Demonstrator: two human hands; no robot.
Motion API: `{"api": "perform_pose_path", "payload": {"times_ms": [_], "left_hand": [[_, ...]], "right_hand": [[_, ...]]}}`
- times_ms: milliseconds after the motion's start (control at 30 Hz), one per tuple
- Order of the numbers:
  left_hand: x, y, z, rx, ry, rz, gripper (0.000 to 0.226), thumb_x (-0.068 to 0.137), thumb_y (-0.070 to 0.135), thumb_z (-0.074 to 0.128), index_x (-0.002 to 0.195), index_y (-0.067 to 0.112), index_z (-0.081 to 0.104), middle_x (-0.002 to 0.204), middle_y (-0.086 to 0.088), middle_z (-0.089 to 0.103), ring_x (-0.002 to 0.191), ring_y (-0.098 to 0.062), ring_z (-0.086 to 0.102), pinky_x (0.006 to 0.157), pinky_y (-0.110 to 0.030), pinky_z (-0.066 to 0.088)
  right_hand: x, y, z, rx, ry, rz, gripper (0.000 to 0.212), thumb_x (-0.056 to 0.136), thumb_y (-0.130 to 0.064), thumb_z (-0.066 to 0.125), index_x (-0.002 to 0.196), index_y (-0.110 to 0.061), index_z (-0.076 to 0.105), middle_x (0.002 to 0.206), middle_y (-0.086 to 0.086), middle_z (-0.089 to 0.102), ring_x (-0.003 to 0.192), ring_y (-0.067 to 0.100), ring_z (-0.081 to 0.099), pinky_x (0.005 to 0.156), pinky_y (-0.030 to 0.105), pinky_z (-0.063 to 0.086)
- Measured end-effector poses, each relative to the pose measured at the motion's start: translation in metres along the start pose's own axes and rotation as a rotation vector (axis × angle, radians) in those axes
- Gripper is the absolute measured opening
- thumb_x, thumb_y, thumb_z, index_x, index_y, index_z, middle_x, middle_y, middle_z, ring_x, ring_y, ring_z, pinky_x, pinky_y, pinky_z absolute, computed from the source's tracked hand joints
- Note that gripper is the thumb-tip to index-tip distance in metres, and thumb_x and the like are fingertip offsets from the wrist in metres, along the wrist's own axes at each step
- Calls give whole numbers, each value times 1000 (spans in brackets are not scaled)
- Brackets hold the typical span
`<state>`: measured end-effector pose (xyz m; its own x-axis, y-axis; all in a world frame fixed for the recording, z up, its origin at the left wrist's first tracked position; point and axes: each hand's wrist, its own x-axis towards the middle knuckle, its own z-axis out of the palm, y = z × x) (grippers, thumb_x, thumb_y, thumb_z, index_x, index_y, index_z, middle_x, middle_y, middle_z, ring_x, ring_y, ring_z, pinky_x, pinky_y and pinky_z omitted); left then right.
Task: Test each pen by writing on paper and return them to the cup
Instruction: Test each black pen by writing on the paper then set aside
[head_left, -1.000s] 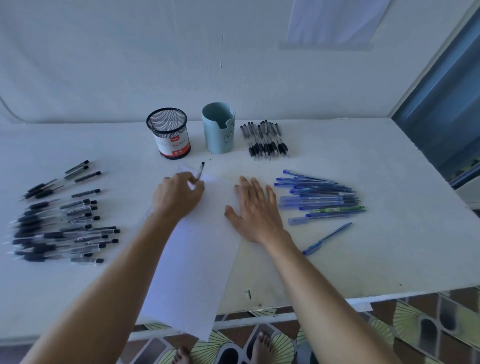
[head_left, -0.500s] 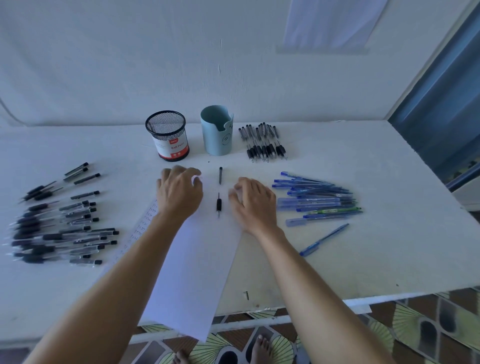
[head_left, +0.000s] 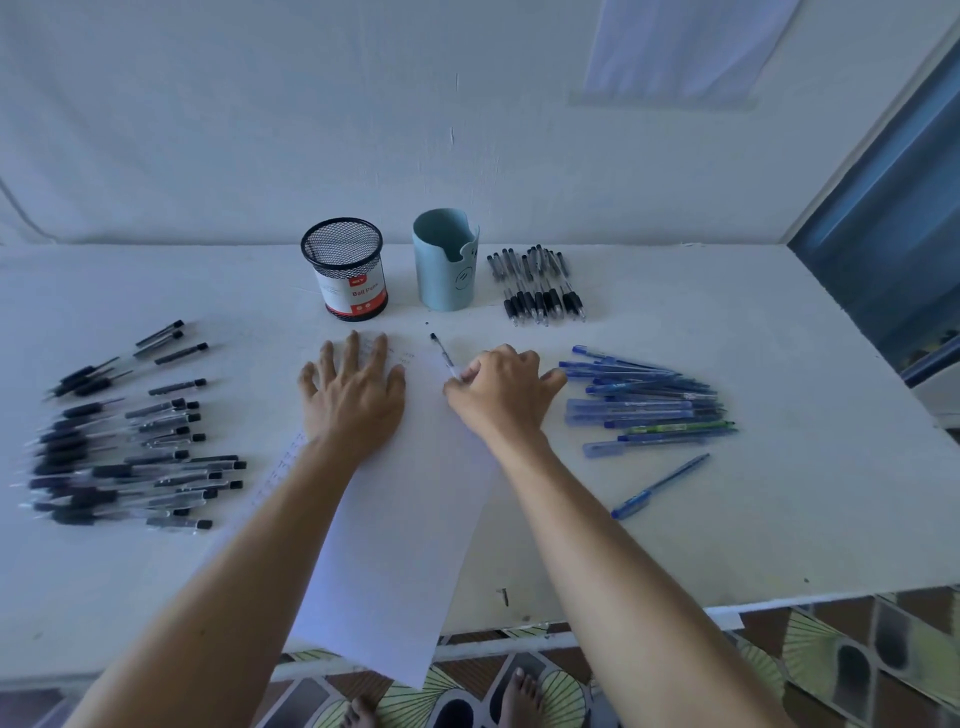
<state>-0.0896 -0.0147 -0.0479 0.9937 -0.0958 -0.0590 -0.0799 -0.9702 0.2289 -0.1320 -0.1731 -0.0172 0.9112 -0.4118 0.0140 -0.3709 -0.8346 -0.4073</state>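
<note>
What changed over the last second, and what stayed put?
The pen went from the left hand to the right hand: let go onto the paper, then pinched by the right. The left hand now presses flat on the paper. The mesh cup, blue cup and blue pens stayed put.

White flat surface (head_left: 779, 519). Long white sheet of paper (head_left: 405, 545) lies centre, angled, near corner hanging over the front edge, faint scribbles at the far end. Far centre: black wire-mesh cup with red-and-white label (head_left: 349, 270), upright; just beside it on the right, pale blue plastic cup with notched rim (head_left: 447, 265), upright. Right of that, tight row of clear black-grip pens (head_left: 540, 286). Left side: wide spread of black pens (head_left: 130, 452). Right side: heap of blue pens (head_left: 644, 400), one green among them; single blue pen (head_left: 660, 486) apart, nearer the front. Small dark speck (head_left: 504, 597) near the front edge.
</note>
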Motion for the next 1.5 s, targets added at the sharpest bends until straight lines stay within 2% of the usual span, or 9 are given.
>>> {"api": "perform_pose_path", "payload": {"times_ms": [133,300,433,567,767,867,1033,1300,1500], "left_hand": [[-1,1,-2,-3,0,-3,60,102,53,23,158,34,16,167,0,12,153,-27,5,122,-48,4],[-2,1,-2,-3,17,0,60,102,53,23,158,34,17,167,-1,13,153,-27,6,122,-48,5],[-2,1,-1,1,32,3,59,102,53,25,158,34,19,166,-1,16,153,-28,7,122,-47,6],[-1,2,0,-7,52,0,58,101,52,27,157,34,23,165,-1,19,152,-28,10,121,-48,7],[-1,2,-1,5,65,-2,58,101,52,29,156,35,24,165,-1,21,151,-28,11,120,-47,9],[-1,3,-1,-3,71,0,57,101,52,30,155,34,25,164,-1,22,151,-29,12,120,-47,9],[-1,4,-2,-3,69,-1,57,101,51,30,155,34,27,164,-1,22,151,-28,12,119,-48,10],[-2,4,-4,-35,58,-8,57,100,52,32,154,35,27,164,0,22,151,-27,11,120,-47,8],[-1,-1,-9,-161,58,-45,60,97,55,44,152,33,37,163,4,27,152,-21,14,120,-42,7]], "right_hand": [[10,14,-9,181,76,74,18,86,-41,58,95,-28,68,94,-11,72,93,19,61,83,37,27],[40,38,-31,426,183,163,21,88,-32,62,99,-23,78,91,-3,76,84,22,67,81,32,52],[71,57,-49,455,214,251,24,87,-19,59,101,-13,77,95,5,76,86,27,66,70,26,45],[107,72,-54,329,258,262,26,91,-7,55,109,1,72,114,16,72,107,33,65,88,37,53],[145,88,-54,250,222,348,20,89,0,54,94,-3,73,105,16,71,102,35,66,83,36,51],[150,88,-50,253,157,351,19,91,-7,51,92,-7,70,97,14,69,101,34,65,86,34,45],[150,82,-43,261,78,304,42,94,-9,48,132,-18,62,136,4,61,127,29,52,105,38,33],[127,66,-50,195,89,271,38,94,-27,49,128,-14,57,132,8,56,124,32,46,99,42,32],[65,19,-28,198,226,26,30,87,-24,58,116,-24,66,124,6,57,119,31,48,88,38,34]]}}
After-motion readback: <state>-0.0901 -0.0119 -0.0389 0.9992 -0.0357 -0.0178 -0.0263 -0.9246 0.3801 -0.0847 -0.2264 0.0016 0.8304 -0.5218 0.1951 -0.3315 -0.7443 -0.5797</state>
